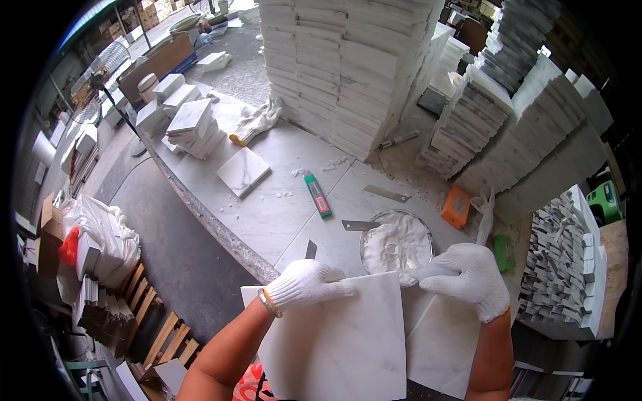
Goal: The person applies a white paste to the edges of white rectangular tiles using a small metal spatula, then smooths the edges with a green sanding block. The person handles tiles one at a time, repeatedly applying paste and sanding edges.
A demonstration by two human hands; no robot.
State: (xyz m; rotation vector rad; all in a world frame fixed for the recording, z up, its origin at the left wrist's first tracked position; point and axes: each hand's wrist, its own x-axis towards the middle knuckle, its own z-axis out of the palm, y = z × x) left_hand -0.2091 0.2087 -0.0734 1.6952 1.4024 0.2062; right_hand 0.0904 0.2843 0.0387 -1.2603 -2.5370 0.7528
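My left hand (pixel 304 284), in a white knit glove, grips the upper edge of a square white marble tile (pixel 334 341) held tilted in front of me. A small metal blade (pixel 311 249) sticks up just beyond that hand; whether the hand holds it I cannot tell. My right hand (pixel 468 277), gloved too, has its fingers closed at the near right rim of a round dish of white paste (pixel 398 242). What they pinch, if anything, is hidden. Another blade (pixel 360 226) rests across the dish's left rim, and a third blade (pixel 386 194) lies beyond it.
On the worktable (pixel 267 220) lie a green box (pixel 317 196), a loose tile (pixel 244 172) and a crumpled glove (pixel 257 120). Tall tile stacks (pixel 328 73) rise behind. An orange block (pixel 456 207) and a green block (pixel 503 252) are at right. Wooden pallets (pixel 160 334) stand lower left.
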